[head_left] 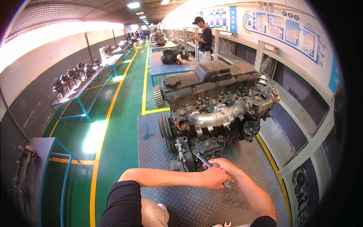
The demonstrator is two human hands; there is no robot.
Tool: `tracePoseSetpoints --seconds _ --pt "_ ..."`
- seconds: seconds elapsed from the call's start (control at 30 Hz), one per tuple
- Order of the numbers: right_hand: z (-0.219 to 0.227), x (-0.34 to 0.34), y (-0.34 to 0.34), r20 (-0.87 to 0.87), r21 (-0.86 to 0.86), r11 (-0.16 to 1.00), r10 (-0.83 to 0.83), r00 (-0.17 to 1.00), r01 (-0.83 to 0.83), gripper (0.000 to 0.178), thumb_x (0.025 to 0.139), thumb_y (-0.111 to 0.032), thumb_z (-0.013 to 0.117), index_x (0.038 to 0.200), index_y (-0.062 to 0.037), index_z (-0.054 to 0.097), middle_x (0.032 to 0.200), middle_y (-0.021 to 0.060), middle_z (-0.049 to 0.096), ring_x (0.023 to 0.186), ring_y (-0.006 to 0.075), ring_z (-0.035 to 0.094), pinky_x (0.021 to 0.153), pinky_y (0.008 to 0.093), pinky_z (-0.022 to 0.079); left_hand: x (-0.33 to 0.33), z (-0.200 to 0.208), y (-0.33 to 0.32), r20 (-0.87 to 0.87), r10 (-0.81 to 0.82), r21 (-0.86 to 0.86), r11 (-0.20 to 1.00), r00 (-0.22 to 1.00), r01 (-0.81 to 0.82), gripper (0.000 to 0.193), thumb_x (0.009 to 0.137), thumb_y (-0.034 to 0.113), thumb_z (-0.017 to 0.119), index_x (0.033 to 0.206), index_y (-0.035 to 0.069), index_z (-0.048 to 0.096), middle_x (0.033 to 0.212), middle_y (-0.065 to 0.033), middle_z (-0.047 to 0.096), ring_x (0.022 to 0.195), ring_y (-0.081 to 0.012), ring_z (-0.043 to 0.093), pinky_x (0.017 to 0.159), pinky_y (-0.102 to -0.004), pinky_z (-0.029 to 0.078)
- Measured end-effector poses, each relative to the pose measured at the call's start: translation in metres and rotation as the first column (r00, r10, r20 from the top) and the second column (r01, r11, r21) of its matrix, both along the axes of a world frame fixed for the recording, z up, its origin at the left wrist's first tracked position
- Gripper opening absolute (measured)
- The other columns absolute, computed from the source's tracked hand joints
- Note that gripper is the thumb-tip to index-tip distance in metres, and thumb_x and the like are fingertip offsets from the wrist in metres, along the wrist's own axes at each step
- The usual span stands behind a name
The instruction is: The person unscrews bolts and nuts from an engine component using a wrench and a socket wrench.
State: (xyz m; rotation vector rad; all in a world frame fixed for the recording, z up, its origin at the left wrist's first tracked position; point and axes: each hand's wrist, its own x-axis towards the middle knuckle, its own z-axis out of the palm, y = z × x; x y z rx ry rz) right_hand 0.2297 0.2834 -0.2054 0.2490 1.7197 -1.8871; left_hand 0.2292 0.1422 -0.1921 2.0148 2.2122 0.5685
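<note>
A large engine (217, 109) stands in front of me, its silvery manifold pipe (219, 115) facing my side. A combination wrench (204, 160) slants down from the engine's lower front. Its ring end sits at a fastener beside the pulley housing, and its open jaw shows below my hands. My left hand (214, 178) is closed around the shaft, with that forearm reaching across from the left. Just above and overlapping it, my right hand (226, 166) is closed at the same shaft. The fingers of both are partly hidden.
Under the engine is a diamond-plate metal surface (155, 151). Another wrench end (227, 224) shows at the bottom edge. A metal rack (298, 109) lines the right side. Farther back, a person (204, 39) stands near a blue table (157, 66). Part-laden benches (81, 89) run along the left.
</note>
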Motion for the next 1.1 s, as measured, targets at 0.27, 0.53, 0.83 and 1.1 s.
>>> tracePoseSetpoints --seconds 0.27,0.53,0.83,1.1 --pt "-0.009 0.004 0.003 -0.042 0.021 0.999 -0.046 0.998 0.047 0.028 0.095 -0.020 0.053 0.109 -0.0023 0.069 0.093 0.0046 0.071 0.084 0.0101 0.065 0.076 0.0245 0.050 0.003 0.000 0.001 0.063 0.024 -0.051 0.998 0.998 -0.021 0.025 0.072 0.017 0.070 0.090 0.002 0.067 0.083 -0.0185 0.067 0.084 -0.0360 0.066 0.077 -0.0455 0.051" --pt "-0.002 0.010 0.004 -0.104 0.018 0.995 -0.098 0.990 0.101 0.027 0.093 -0.018 0.055 0.109 -0.0022 0.069 0.098 0.0054 0.069 0.091 0.0099 0.062 0.081 0.0253 0.049 0.002 -0.006 0.009 0.086 0.047 -0.126 0.991 0.995 -0.036 0.019 0.070 0.013 0.066 0.087 0.003 0.068 0.081 -0.0174 0.067 0.084 -0.0356 0.066 0.077 -0.0447 0.051" --pt "-0.005 0.026 0.039 -0.241 0.056 0.990 -0.110 0.964 0.127 0.027 0.094 -0.015 0.049 0.101 0.0013 0.069 0.097 0.0078 0.069 0.091 0.0139 0.060 0.083 0.0273 0.047 -0.009 -0.007 0.032 -0.036 0.036 -0.178 0.983 0.999 -0.042 0.021 0.072 0.014 0.067 0.087 0.000 0.068 0.081 -0.0178 0.067 0.084 -0.0348 0.067 0.072 -0.0423 0.053" --pt "0.015 0.058 0.055 -0.438 0.274 0.910 -0.170 0.883 0.311 0.025 0.097 -0.014 0.046 0.103 0.0011 0.065 0.091 0.0094 0.068 0.083 0.0144 0.060 0.077 0.0287 0.047 -0.022 0.014 0.048 0.053 0.123 -0.174 0.978 0.991 -0.113 0.021 0.072 0.018 0.070 0.077 -0.001 0.065 0.075 -0.0188 0.066 0.072 -0.0365 0.067 0.064 -0.0444 0.054"
